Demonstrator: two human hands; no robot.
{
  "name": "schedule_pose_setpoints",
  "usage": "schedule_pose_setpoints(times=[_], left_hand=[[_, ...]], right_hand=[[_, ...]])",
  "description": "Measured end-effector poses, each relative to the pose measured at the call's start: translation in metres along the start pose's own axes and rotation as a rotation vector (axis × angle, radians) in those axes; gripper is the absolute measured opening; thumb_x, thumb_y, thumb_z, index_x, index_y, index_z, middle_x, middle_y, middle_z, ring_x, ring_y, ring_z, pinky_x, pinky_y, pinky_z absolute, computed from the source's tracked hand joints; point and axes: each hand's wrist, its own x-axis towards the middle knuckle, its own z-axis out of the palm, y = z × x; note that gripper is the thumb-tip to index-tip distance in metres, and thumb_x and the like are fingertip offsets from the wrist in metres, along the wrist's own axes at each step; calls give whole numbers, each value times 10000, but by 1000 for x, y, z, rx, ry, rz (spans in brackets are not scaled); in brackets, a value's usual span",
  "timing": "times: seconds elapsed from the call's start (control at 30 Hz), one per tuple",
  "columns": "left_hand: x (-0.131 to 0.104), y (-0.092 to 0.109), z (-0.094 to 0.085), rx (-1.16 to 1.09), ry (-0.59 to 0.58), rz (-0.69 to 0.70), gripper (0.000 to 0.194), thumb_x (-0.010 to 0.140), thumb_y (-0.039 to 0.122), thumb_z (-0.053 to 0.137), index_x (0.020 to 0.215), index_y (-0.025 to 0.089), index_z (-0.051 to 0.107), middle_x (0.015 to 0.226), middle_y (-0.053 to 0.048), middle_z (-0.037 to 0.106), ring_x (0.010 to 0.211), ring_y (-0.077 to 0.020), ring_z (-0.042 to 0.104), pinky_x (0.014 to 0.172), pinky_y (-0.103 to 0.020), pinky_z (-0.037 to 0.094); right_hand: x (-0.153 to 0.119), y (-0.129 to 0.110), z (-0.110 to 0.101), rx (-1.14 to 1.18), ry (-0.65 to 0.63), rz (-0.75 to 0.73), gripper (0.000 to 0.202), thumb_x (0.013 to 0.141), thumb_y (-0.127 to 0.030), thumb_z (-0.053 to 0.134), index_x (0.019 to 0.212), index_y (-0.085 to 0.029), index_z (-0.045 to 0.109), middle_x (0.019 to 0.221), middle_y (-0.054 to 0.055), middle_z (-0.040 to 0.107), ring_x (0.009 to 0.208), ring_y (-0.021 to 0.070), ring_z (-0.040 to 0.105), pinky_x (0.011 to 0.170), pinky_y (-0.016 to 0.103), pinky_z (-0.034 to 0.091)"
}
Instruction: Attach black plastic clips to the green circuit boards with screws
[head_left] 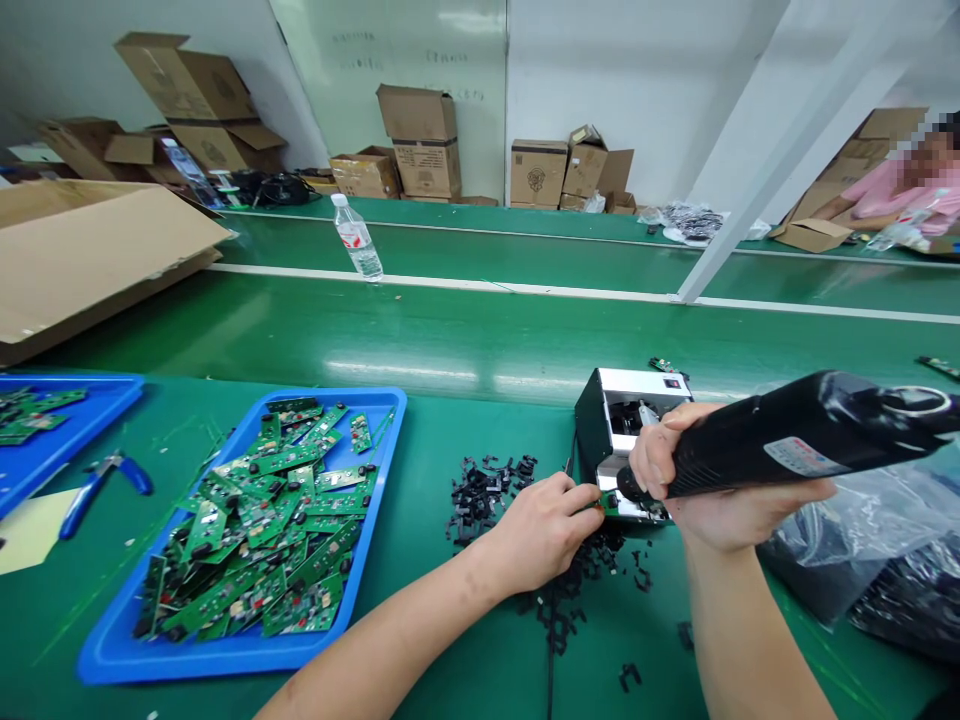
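My right hand [724, 510] is wrapped round a black electric screwdriver [772, 435], which lies nearly level with its front end pointing left. That front end is at the near side of a small black-and-white machine [589, 415], probably a screw feeder. A thin pale tip shows by my right fingers; I cannot make out what it is. My left hand [544, 525] is closed, its fingertips gripping a small green circuit board [609, 503] at the machine's front. Small black plastic clips [480, 495] lie heaped beside and beneath my left hand.
A blue tray [401, 430] full of circuit boards stands left, with a second blue tray [112, 385] beyond blue-handled cutters [94, 490]. Plastic bags [847, 530] lie right. A water bottle [358, 240] and a large carton [97, 260] stand farther back. Another person sits far right.
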Motion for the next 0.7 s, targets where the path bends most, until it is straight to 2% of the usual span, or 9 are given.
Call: schedule_pose_setpoints(times=[0.13, 0.27, 0.5, 0.63, 0.7], left_hand=[[1, 0, -1, -10, 20, -1, 242, 1023, 153, 391, 1051, 168, 631, 1182, -89, 647, 878, -199, 521, 765, -326, 481], [1, 1, -4, -28, 50, -3, 236, 1021, 146, 394, 1032, 169, 628, 1169, -88, 655, 895, -202, 538, 756, -327, 491], [0, 2, -3, -23, 75, -2, 189, 982, 109, 446, 1035, 167, 618, 1206, -94, 649, 889, -202, 552, 727, -337, 491], [0, 2, -3, 8, 80, 3, 179, 969, 99, 457, 1018, 166, 615, 1201, -94, 647, 837, -197, 527, 685, -339, 471], [0, 2, -4, 13, 78, 3, 177, 970, 98, 460, 1019, 168, 615, 1199, -89, 648, 828, -195, 521, 682, -338, 468]], right_hand=[[-3, 1, 0, 13, -13, 1, 754, 650, -936, 550, 918, -250, 709, 499, -38, 558, 328, 124, 431, 342, 248, 364], [-5, -5, -4, -27, 33, -60, 760, 722, -920, 494, 1001, -252, 724, 530, -29, 564, 366, 127, 462, 372, 252, 388], [-13, -33, -32, -106, 106, -176, 790, 733, -937, 436, 1006, -262, 741, 515, -19, 554, 361, 133, 428, 366, 259, 351], [-20, -29, -39, -146, 176, -137, 772, 729, -940, 435, 959, -266, 734, 517, -19, 552, 367, 140, 437, 374, 268, 364], [-22, -23, -39, -148, 173, -115, 761, 724, -934, 457, 944, -258, 728, 520, -17, 559, 367, 141, 452, 371, 267, 370]])
